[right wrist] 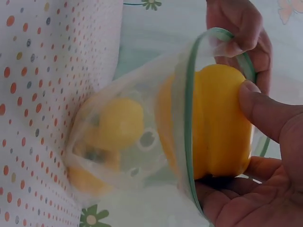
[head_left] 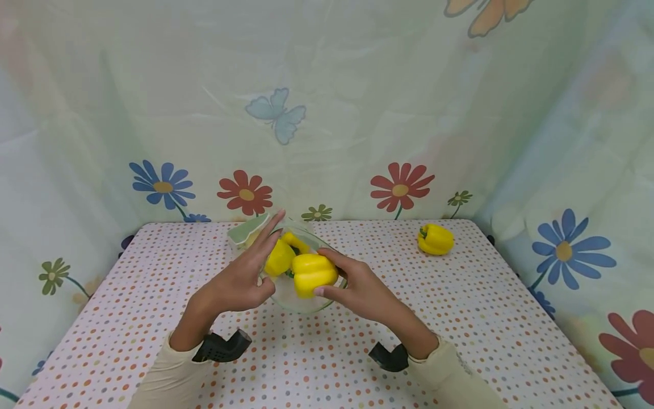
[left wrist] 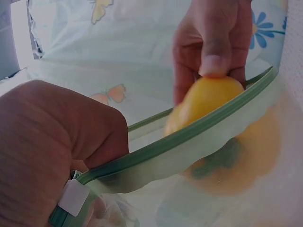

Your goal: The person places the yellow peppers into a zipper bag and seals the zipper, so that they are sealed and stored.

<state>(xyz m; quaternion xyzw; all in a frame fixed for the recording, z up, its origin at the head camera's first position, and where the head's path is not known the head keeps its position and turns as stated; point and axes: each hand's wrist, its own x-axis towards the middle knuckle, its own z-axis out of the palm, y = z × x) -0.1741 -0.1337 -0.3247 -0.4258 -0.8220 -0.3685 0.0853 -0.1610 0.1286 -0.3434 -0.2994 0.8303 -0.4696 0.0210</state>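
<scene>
A clear zip bag (right wrist: 190,113) with a green-edged mouth is held open. My left hand (head_left: 240,284) grips its rim, the fingers curled over the edge in the left wrist view. My right hand (head_left: 360,289) holds a yellow bell pepper (head_left: 314,274) between thumb and fingers. In the right wrist view that pepper (right wrist: 222,120) is in the bag's mouth, partly behind the near wall. Deeper in the bag lie other yellow bell peppers (right wrist: 122,122), blurred by the plastic.
Another yellow bell pepper (head_left: 435,239) lies at the back right of the dotted table (head_left: 306,363). A pale green piece with a white edge (head_left: 247,230) shows behind my left hand. A flower-printed curtain (head_left: 327,142) encloses the back and sides.
</scene>
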